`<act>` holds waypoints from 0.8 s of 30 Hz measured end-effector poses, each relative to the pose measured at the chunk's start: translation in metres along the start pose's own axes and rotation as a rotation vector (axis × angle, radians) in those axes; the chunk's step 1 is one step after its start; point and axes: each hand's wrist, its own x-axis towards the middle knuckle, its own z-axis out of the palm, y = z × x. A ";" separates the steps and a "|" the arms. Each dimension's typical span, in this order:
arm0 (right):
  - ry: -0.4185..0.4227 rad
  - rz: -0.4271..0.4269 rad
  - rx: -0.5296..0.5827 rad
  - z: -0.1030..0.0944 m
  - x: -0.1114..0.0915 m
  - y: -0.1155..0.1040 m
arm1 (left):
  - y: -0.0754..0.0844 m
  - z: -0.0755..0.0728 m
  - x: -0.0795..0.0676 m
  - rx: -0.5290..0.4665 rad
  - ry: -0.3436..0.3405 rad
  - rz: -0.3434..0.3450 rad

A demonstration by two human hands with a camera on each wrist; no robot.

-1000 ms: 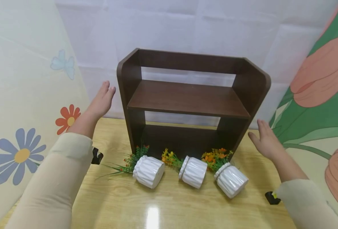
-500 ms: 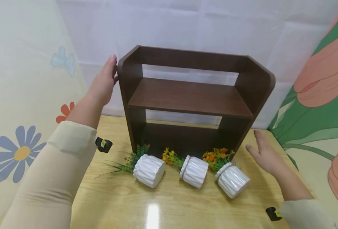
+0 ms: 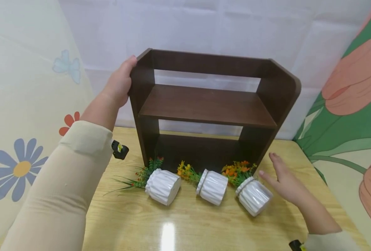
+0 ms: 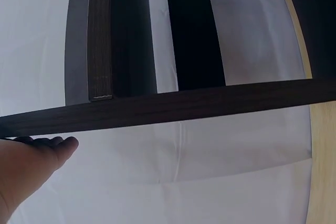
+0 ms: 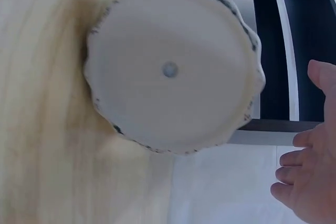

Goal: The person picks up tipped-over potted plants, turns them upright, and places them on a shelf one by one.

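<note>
A dark brown two-tier wooden shelf [image 3: 207, 106] stands upright against the back cloth. My left hand [image 3: 119, 85] touches the outside of its left side panel near the top; in the left wrist view the fingertips [image 4: 65, 148] lie along that panel. My right hand [image 3: 286, 184], fingers extended and holding nothing, hovers beside the shelf's lower right side. Three white ribbed pots lie on their sides before the shelf: one with red-dotted greenery [image 3: 163, 186], one with yellow flowers [image 3: 212, 187], one with orange flowers [image 3: 253, 196]. The right wrist view shows a pot's round base [image 5: 173, 103] close up.
The light wooden table [image 3: 135, 226] bears everything. A white cloth [image 3: 185, 28] hangs behind the shelf. Flower-printed panels flank it, with a blue flower [image 3: 22, 169] at left and pink tulips [image 3: 355, 80] at right.
My left hand has moved up and right from beside the shelf to touch its left panel. My right hand has come down and left, closer to the shelf and the orange-flowered pot.
</note>
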 end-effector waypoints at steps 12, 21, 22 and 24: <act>-0.021 -0.031 -0.013 0.025 -0.013 -0.007 | 0.001 -0.003 -0.003 -0.075 -0.019 -0.006; 0.020 -0.076 -0.025 0.040 -0.016 -0.011 | 0.000 -0.003 -0.004 -0.060 -0.014 0.012; 0.026 -0.080 -0.026 0.042 -0.016 -0.011 | 0.000 -0.002 -0.003 -0.056 -0.014 0.018; 0.030 -0.077 -0.042 0.045 -0.016 -0.012 | -0.001 -0.001 -0.003 -0.040 -0.019 0.029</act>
